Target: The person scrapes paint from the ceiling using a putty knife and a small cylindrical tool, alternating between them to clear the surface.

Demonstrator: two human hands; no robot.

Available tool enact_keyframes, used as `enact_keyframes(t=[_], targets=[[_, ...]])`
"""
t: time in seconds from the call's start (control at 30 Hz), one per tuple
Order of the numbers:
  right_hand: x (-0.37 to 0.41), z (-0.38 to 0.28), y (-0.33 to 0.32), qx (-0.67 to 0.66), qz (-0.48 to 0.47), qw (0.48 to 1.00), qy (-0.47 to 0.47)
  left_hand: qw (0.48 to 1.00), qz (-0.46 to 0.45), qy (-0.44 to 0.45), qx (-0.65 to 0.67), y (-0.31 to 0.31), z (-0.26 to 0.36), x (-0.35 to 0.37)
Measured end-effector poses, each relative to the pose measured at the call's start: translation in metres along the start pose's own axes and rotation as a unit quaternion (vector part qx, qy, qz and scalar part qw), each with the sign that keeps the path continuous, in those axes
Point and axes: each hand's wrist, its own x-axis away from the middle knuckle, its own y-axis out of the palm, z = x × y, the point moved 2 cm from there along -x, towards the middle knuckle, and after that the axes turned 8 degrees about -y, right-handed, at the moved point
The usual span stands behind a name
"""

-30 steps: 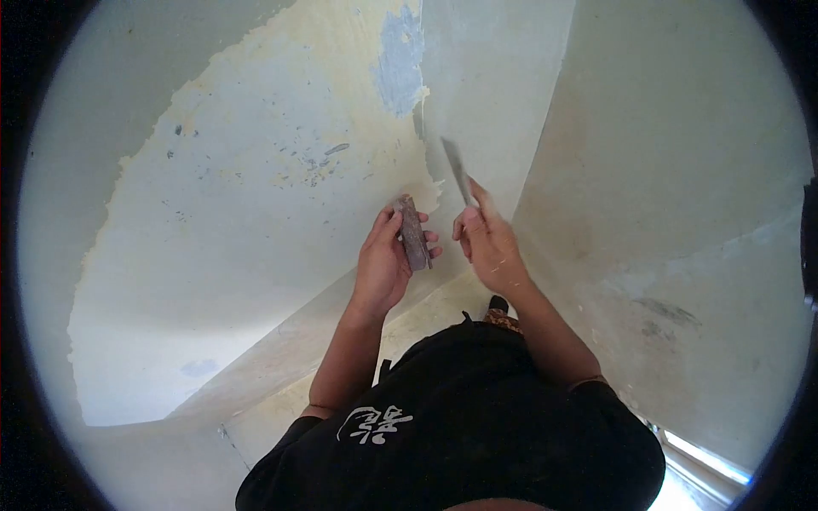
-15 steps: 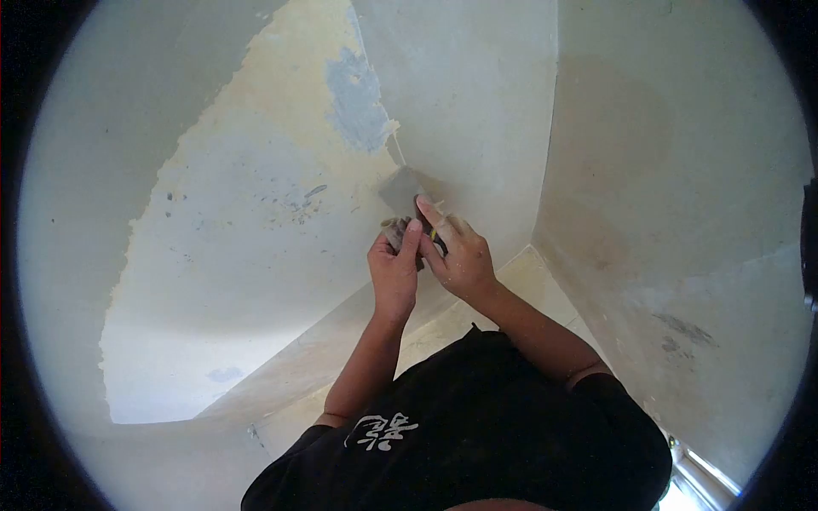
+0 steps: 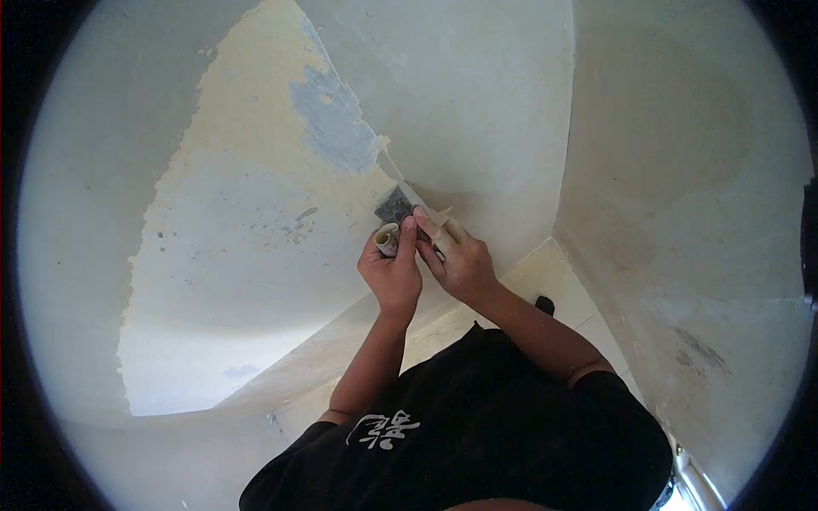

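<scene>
Close in front of the wall, my right hand [image 3: 460, 260] is closed round a scraper [image 3: 394, 206], its index finger stretched along the tool. The scraper's flat grey blade points up and left and overlaps the bare patch's right edge. A pale, ragged strip [image 3: 441, 220] shows beside the right fingers. Just left of it, my left hand [image 3: 392, 277] is closed on a small pale roll [image 3: 386, 240], which looks like curled-up peeled wall covering. The left thumb lies along the scraper near its blade. The scraper's handle is mostly hidden by my fingers.
A large stripped patch [image 3: 247, 255] with ragged yellowish edges spreads over the wall at left, with a grey-blue area [image 3: 336, 119] near its top. Unstripped wall [image 3: 460, 94] continues rightward to a corner. Pale floor [image 3: 537, 272] lies below, and a dark foot tip [image 3: 545, 304] shows there.
The view has shifted slightly. The scraper's blade has turned and now looks darker, and the roll's open end faces me more. A dark foot tip has come into sight below my right forearm.
</scene>
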Motion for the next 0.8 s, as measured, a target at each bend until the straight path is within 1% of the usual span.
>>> enact_keyframes(t=[0.07,0.17,0.27,0.3,0.37,0.4,0.43,0.53,0.57,0.67,0.73,0.8], targets=[[-0.006,0.001,-0.001,0.011,0.011,1.000,-0.013,1.000,0.002,0.009,0.019,0.003,0.004,-0.002],[-0.038,-0.018,-0.018,0.041,-0.050,0.998,-0.021,0.998,0.017,0.017,0.058,0.003,0.035,-0.006],[-0.038,-0.027,-0.023,0.024,-0.041,0.999,-0.010,1.000,0.029,-0.008,0.006,0.001,0.051,0.001],[-0.032,-0.024,-0.019,0.021,-0.020,0.999,-0.014,0.999,0.016,-0.023,0.024,0.001,0.046,0.004],[-0.005,-0.010,-0.003,0.015,0.014,1.000,-0.014,1.000,0.015,-0.008,0.002,0.002,0.023,0.008],[0.000,-0.008,-0.002,0.018,0.005,1.000,-0.010,1.000,0.013,0.000,-0.005,0.002,0.011,0.009],[0.002,-0.006,-0.002,0.021,-0.003,1.000,-0.007,1.000,-0.002,0.002,0.020,0.000,-0.001,0.009],[-0.004,-0.012,-0.005,0.003,-0.029,0.999,0.020,1.000,0.009,-0.005,-0.018,-0.003,0.012,0.002],[-0.007,-0.015,-0.005,-0.008,-0.037,0.999,0.030,1.000,0.001,-0.007,-0.010,-0.004,0.013,0.004],[-0.004,-0.012,-0.004,0.045,-0.020,0.999,0.007,1.000,-0.015,0.006,0.009,-0.004,0.008,0.001],[0.004,-0.007,0.003,0.041,-0.002,0.999,-0.003,1.000,-0.011,0.018,0.008,-0.004,-0.009,0.000],[-0.005,-0.003,0.004,0.034,0.013,0.999,-0.009,1.000,-0.007,-0.001,-0.002,-0.001,0.013,-0.005]])
